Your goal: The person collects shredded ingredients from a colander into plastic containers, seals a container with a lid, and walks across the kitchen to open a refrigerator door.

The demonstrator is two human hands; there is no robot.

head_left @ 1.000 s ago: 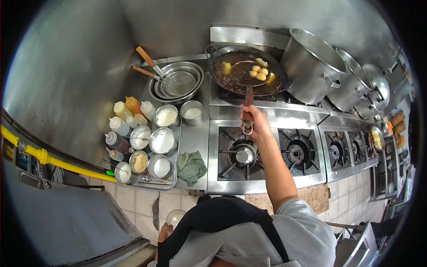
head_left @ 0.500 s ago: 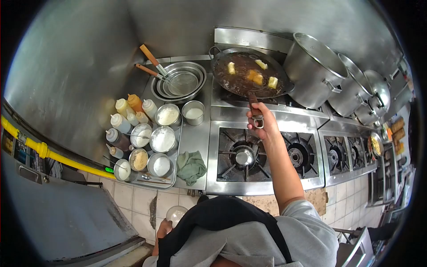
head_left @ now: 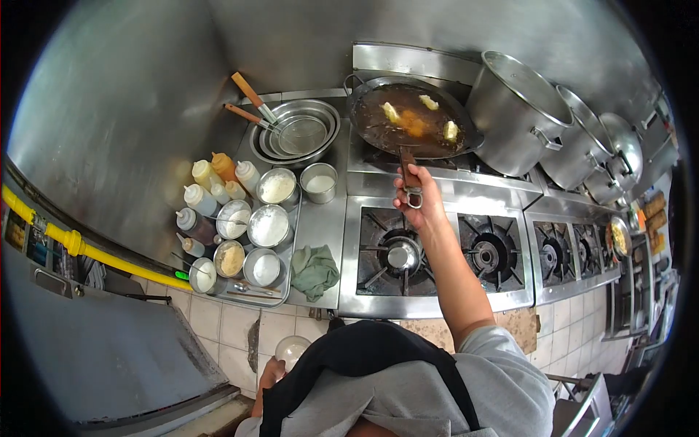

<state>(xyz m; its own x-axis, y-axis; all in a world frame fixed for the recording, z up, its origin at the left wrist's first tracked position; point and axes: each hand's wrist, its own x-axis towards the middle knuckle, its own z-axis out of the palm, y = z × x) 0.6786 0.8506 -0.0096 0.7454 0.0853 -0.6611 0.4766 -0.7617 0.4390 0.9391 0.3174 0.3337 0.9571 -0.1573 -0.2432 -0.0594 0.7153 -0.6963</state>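
Observation:
My right hand (head_left: 420,191) is closed round the brown handle of a skimmer (head_left: 408,156), which has a metal ring at its end. The skimmer's head is under the dark oil and cannot be made out. The oil fills a wide wok (head_left: 364,131) on the back of the stove. Pale yellow food pieces (head_left: 451,131) float in it, near a golden piece (head_left: 413,125) at the middle. Low by my apron, my left hand (head_left: 272,371) grips the edge of a small translucent bowl (head_left: 291,351); its fingers are partly hidden.
Left of the wok are nested metal bowls with strainers (head_left: 300,135). A tray (head_left: 280,291) bears squeeze bottles (head_left: 196,197) and several containers of powder (head_left: 268,226). A green cloth (head_left: 314,271) lies beside it. Burners (head_left: 398,256) are in front; tall pots (head_left: 517,116) stand right of the wok.
My right hand and the skimmer handle have moved slightly left. The food pieces have shifted and turned in the oil. My left hand still has the bowl.

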